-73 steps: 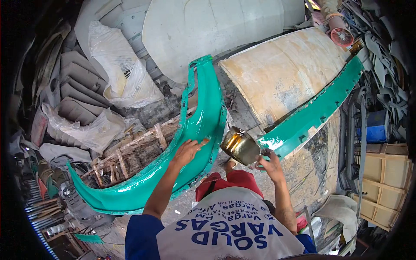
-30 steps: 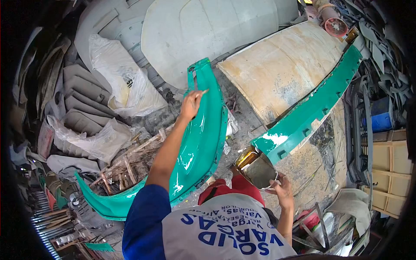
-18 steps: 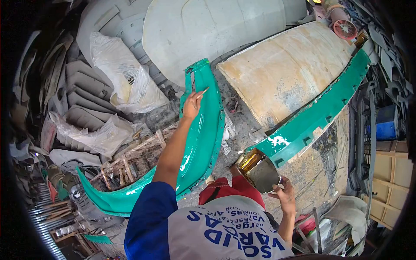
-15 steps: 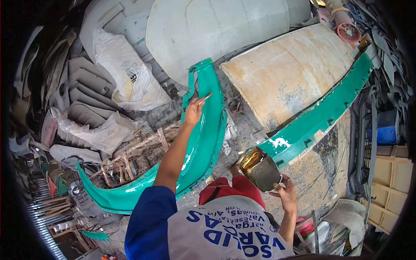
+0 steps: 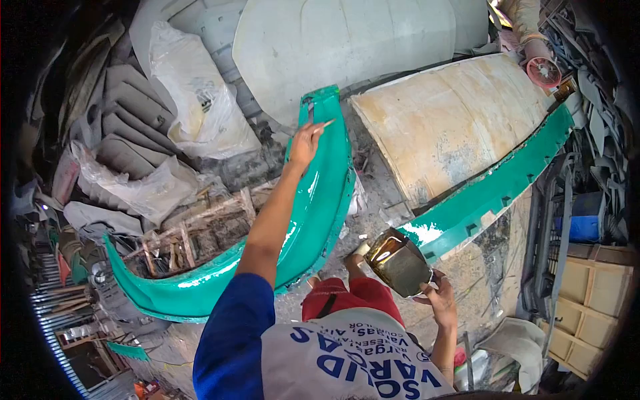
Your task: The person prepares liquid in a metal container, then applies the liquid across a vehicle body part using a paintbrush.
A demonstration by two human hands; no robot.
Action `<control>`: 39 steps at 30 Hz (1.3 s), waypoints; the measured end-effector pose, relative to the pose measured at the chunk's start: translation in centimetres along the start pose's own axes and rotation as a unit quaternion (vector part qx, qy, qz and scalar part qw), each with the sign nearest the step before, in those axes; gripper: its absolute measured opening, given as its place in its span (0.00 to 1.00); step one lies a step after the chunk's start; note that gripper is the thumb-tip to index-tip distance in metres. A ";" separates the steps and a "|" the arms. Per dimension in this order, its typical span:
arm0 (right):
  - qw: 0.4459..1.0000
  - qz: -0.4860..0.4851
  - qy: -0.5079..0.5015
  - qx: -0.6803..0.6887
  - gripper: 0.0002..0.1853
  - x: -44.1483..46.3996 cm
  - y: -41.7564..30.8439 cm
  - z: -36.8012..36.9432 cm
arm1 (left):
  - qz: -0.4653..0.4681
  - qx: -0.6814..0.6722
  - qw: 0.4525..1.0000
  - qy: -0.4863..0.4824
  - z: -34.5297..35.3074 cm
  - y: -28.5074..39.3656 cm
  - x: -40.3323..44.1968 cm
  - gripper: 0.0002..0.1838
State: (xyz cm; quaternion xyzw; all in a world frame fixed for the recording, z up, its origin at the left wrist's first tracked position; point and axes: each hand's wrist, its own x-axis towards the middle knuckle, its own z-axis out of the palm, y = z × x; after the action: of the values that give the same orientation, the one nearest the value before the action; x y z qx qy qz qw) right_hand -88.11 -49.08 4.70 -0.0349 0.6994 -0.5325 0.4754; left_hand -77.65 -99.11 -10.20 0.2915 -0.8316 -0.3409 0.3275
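Note:
My left hand (image 5: 305,143) reaches forward over the upper end of a long curved glossy green panel (image 5: 319,200). Its fingers are closed around a paintbrush (image 5: 327,124), whose thin wooden handle pokes out to the right; the bristles are hidden. Wet-looking shine runs along the panel's curve. Down at the right, my right hand (image 5: 440,300) grips the lower edge of a cut-open container (image 5: 403,267). The container is tilted, with shiny amber liquid showing at its upper left. Beyond it lies a second long green panel (image 5: 480,200), with a bright glare near its closer end.
A wooden frame (image 5: 187,247) sits inside the left panel's curve. White plastic sacks (image 5: 200,93) and stacked grey pieces (image 5: 137,107) lie farther left. A big pale sheet (image 5: 340,53) and a stained board (image 5: 453,120) are ahead. At right stands a blue bin (image 5: 587,217).
My left hand has shifted slightly up and right along the green panel, the paintbrush still in it. My right hand still holds the container. The whole view has tilted a little.

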 end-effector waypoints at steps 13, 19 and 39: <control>1.000 -0.002 -0.003 -0.010 0.32 -2.0 1.9 1.0 | -0.047 0.122 0.981 -0.146 -4.0 1.2 -17.0 0.16; 1.000 -0.015 -0.015 -0.021 0.34 -3.1 2.9 4.1 | -0.071 0.118 0.969 -0.206 -8.8 1.3 -27.3 0.16; 1.000 -0.004 0.021 -0.011 0.33 -10.9 11.5 10.7 | -0.065 0.106 0.929 -0.349 -18.4 1.2 -38.7 0.11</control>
State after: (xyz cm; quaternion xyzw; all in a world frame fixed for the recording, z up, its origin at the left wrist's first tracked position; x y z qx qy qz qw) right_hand -69.42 -45.74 2.78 -0.0315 0.7147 -0.5272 0.4585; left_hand -40.48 -77.90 -12.54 0.2403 -0.9039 -0.3517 -0.0388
